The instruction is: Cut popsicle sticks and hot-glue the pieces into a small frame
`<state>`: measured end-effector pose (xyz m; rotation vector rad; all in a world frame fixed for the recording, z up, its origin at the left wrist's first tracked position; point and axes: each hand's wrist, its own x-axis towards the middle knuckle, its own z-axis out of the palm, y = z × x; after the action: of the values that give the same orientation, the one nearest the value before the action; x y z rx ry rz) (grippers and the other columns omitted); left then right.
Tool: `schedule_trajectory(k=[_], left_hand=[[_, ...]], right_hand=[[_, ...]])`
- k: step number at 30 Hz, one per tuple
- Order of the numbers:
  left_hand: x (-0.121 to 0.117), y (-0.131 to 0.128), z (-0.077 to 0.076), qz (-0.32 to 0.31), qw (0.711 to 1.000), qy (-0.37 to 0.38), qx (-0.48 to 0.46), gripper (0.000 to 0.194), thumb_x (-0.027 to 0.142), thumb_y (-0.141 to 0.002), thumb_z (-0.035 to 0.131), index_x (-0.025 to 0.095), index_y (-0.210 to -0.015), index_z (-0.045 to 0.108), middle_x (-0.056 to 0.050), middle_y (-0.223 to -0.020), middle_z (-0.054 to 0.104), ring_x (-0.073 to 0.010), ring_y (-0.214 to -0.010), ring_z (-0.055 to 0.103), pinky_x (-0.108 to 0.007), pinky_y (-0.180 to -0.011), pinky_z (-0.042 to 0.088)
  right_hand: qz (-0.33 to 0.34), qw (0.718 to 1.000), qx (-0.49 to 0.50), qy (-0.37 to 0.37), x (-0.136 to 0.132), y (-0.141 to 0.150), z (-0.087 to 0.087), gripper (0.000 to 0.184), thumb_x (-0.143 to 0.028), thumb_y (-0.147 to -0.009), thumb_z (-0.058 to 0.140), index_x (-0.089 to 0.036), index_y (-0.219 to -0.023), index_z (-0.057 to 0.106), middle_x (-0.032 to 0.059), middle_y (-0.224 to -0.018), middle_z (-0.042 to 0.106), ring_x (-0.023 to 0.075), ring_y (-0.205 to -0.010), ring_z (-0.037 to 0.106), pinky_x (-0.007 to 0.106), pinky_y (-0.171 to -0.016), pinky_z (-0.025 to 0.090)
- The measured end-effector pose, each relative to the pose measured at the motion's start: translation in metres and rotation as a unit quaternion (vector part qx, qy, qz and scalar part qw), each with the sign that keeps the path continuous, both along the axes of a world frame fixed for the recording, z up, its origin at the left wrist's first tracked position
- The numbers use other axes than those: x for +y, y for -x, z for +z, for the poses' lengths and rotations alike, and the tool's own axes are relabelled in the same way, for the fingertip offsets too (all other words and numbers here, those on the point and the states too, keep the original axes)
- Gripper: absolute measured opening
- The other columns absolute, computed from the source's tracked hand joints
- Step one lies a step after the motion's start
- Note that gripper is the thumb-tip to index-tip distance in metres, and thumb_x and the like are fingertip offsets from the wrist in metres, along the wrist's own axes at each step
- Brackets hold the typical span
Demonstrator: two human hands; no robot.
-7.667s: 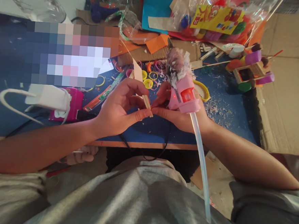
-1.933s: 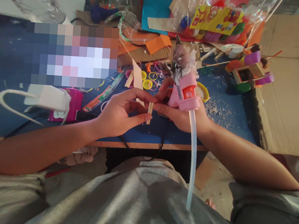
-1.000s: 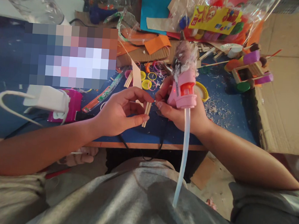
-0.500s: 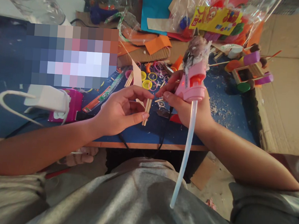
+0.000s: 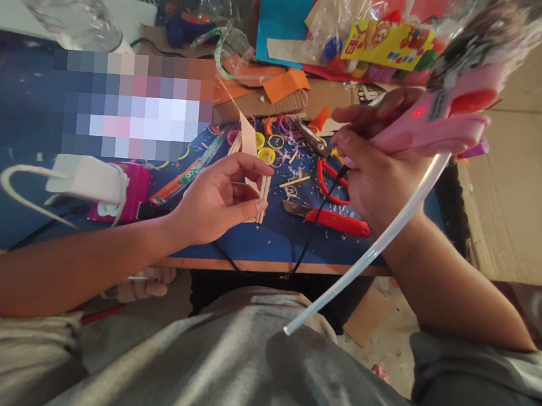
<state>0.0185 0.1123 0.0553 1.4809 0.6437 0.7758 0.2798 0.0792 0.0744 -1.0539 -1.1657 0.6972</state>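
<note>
My left hand [image 5: 215, 199] pinches a small bundle of thin wooden sticks [image 5: 263, 197] between thumb and fingers, held upright over the blue table [image 5: 268, 240]. My right hand [image 5: 379, 173] grips a pink hot glue gun [image 5: 437, 115], lifted up and to the right, away from the sticks. Its red light glows and a long clear glue stick [image 5: 369, 256] trails from its back toward my lap. The gun's nozzle end is crusted with old glue and blurred.
Red-handled cutters [image 5: 331, 198] lie on the table under my right hand. Yellow rings [image 5: 268, 147], wood shavings and paper scraps litter the middle. A pink-and-white charger [image 5: 100, 185] sits at left, a clear bottle [image 5: 66, 3] at back left, a bag of coloured parts [image 5: 384, 44] behind.
My right hand has swung the glue gun up and to the right, off the sticks, uncovering the red cutters. My left hand keeps the sticks almost where they were.
</note>
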Motion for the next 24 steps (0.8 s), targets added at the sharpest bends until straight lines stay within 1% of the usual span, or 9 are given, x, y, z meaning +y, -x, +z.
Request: schedule_trajectory(k=[2, 4, 6, 9, 11, 15, 20, 22, 24], left_hand=[[0.000, 0.000, -0.001, 0.004, 1.000, 0.002, -0.003, 0.043, 0.019, -0.084, 0.094, 0.025, -0.122, 0.074, -0.001, -0.110, 0.070, -0.0100, -0.078, 0.071, -0.025, -0.073, 0.070], [0.001, 0.001, -0.001, 0.005, 1.000, 0.012, -0.008, 0.044, 0.020, -0.085, 0.095, 0.026, -0.123, 0.073, -0.001, -0.111, 0.069, -0.0096, -0.077, 0.071, -0.024, -0.072, 0.070], [0.001, 0.001, 0.000, 0.002, 1.000, 0.025, -0.012, 0.044, 0.021, -0.086, 0.095, 0.026, -0.123, 0.073, 0.000, -0.112, 0.069, -0.0094, -0.077, 0.073, -0.023, -0.071, 0.070], [0.001, 0.001, 0.000, -0.006, 0.999, 0.034, -0.014, 0.046, 0.022, -0.085, 0.096, 0.026, -0.124, 0.072, -0.001, -0.114, 0.070, -0.0098, -0.078, 0.075, -0.022, -0.067, 0.070], [0.001, 0.001, 0.000, -0.005, 0.999, 0.032, -0.011, 0.047, 0.024, -0.084, 0.097, 0.026, -0.123, 0.072, -0.001, -0.115, 0.071, -0.0101, -0.077, 0.075, -0.022, -0.066, 0.069], [0.001, 0.001, -0.001, -0.001, 1.000, 0.022, -0.009, 0.047, 0.026, -0.084, 0.098, 0.027, -0.122, 0.072, -0.001, -0.112, 0.071, -0.0111, -0.079, 0.075, -0.023, -0.069, 0.070], [0.001, 0.000, -0.001, -0.005, 1.000, 0.003, -0.022, 0.041, 0.020, -0.088, 0.093, 0.026, -0.123, 0.073, 0.000, -0.109, 0.073, -0.0102, -0.078, 0.075, -0.023, -0.071, 0.070], [0.001, 0.000, -0.001, -0.001, 1.000, -0.006, -0.024, 0.040, 0.019, -0.088, 0.094, 0.025, -0.122, 0.073, 0.000, -0.108, 0.073, -0.0099, -0.079, 0.074, -0.023, -0.074, 0.070], [0.002, -0.001, 0.000, 0.010, 1.000, -0.006, -0.019, 0.040, 0.020, -0.087, 0.095, 0.024, -0.121, 0.073, 0.000, -0.107, 0.072, -0.0099, -0.079, 0.073, -0.023, -0.074, 0.070]], right_hand=[[0.028, 0.999, 0.021, 0.023, 0.001, -0.001, -0.001, 0.044, -0.040, -0.092, 0.093, -0.036, -0.103, 0.051, -0.0031, -0.104, 0.086, 0.0196, -0.084, 0.077, 0.041, -0.078, 0.063], [0.086, 0.994, 0.018, 0.066, 0.001, 0.001, -0.004, 0.044, -0.046, -0.092, 0.093, -0.035, -0.103, 0.052, -0.0045, -0.092, 0.084, 0.0159, -0.066, 0.070, 0.038, -0.064, 0.057], [0.144, 0.984, -0.002, 0.109, -0.001, 0.007, -0.007, 0.046, -0.053, -0.090, 0.094, -0.033, -0.101, 0.054, -0.0033, -0.089, 0.083, 0.0171, -0.068, 0.073, 0.038, -0.063, 0.058], [0.194, 0.972, -0.002, 0.130, -0.006, 0.019, -0.009, 0.053, -0.058, -0.083, 0.099, -0.030, -0.096, 0.056, -0.0008, -0.088, 0.082, 0.0221, -0.084, 0.081, 0.039, -0.071, 0.066], [0.213, 0.966, 0.007, 0.146, -0.008, 0.023, -0.008, 0.057, -0.060, -0.078, 0.103, -0.029, -0.095, 0.058, -0.0016, -0.084, 0.082, 0.0207, -0.080, 0.080, 0.038, -0.071, 0.067], [0.190, 0.966, 0.015, 0.173, -0.006, 0.015, -0.006, 0.063, -0.077, -0.078, 0.097, -0.030, -0.100, 0.062, -0.0036, -0.078, 0.080, 0.0170, -0.068, 0.074, 0.033, -0.061, 0.061], [0.184, 0.967, 0.055, 0.170, 0.001, 0.003, -0.010, 0.062, -0.092, -0.086, 0.080, -0.033, -0.101, 0.069, -0.0048, -0.071, 0.077, 0.0184, -0.061, 0.074, 0.034, -0.057, 0.056], [0.180, 0.966, 0.069, 0.170, 0.001, 0.004, -0.010, 0.063, -0.094, -0.088, 0.075, -0.032, -0.100, 0.072, -0.0038, -0.076, 0.078, 0.0189, -0.061, 0.075, 0.034, -0.054, 0.053], [0.181, 0.966, 0.079, 0.168, -0.001, 0.007, -0.008, 0.064, -0.092, -0.093, 0.070, -0.029, -0.098, 0.076, 0.0001, -0.084, 0.078, 0.0191, -0.064, 0.076, 0.032, -0.051, 0.051]])
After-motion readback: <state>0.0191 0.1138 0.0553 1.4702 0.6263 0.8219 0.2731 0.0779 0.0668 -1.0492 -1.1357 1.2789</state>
